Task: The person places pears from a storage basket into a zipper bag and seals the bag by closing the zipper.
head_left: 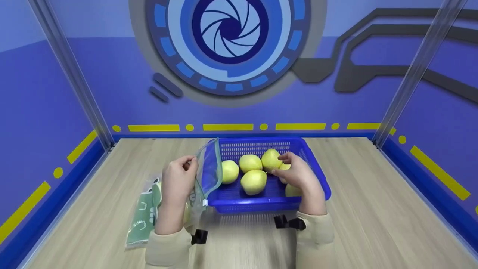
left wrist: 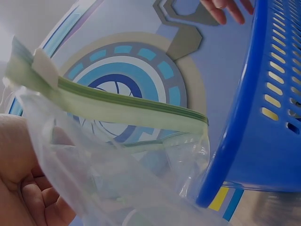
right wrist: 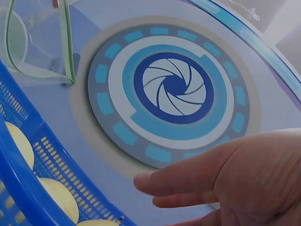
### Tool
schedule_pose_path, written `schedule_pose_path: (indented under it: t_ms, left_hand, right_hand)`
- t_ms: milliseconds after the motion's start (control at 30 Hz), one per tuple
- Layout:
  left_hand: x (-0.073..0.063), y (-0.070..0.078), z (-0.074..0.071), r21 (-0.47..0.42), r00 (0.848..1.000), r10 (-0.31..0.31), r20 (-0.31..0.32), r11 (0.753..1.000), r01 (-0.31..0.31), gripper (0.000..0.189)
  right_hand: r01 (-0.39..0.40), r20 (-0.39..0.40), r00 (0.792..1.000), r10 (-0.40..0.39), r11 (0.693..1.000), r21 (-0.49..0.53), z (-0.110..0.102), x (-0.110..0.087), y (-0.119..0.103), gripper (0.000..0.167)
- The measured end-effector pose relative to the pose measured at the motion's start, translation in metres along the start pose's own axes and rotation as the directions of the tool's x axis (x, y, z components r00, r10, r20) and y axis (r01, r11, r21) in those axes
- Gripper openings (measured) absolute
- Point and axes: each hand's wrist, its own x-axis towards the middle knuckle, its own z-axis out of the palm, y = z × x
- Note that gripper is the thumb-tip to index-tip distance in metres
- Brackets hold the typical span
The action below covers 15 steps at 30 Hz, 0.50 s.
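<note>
1. Blue printed walls (head_left: 108, 89) surround a wood-grain table (head_left: 366, 209).
2. Left hand (head_left: 177, 183) pinches the open-mouthed zip bag (head_left: 211, 168) at the left end of the blue basket (head_left: 257, 202).
3. Right hand (head_left: 300, 175), fingers loosely parted, is at the yellow fruit (head_left: 254, 182) inside; contact unclear.

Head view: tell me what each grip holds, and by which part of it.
The left grip holds the clear bag by the edge of its open mouth. The right grip, near the yellow fruit, seems to hold nothing.

Wood-grain table (head_left: 373, 209), blue wall (head_left: 104, 82) (round aperture emblem (head_left: 230, 29)), corner posts (head_left: 71, 74)
</note>
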Motion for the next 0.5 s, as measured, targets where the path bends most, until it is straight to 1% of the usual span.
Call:
schedule_pose_path:
  t_ms: [100,267,333,500]
  left_hand:
    - [0.000,-0.001,0.001,0.001,1.000,-0.002,0.000,1.000,0.002,0.024]
    - [0.000,-0.001,0.001,0.000,1.000,0.001,0.001,1.000,-0.001,0.023]
    - [0.000,0.000,0.000,0.000,1.000,0.004,0.001,1.000,-0.004,0.023]
    - [0.000,-0.001,0.001,0.009,1.000,-0.010,0.007,1.000,0.010,0.023]
  right_hand:
    - [-0.031,-0.007,1.000,0.031,0.999,-0.039,-0.003,-0.001,0.006,0.053]
    - [-0.079,-0.022,0.997,0.078,0.993,-0.090,-0.006,-0.002,0.014,0.057]
    - [-0.094,-0.008,0.996,0.094,0.989,-0.112,-0.006,-0.002,0.016,0.059]
    - [-0.112,0.065,0.990,0.125,0.978,-0.174,-0.004,-0.002,0.021,0.059]
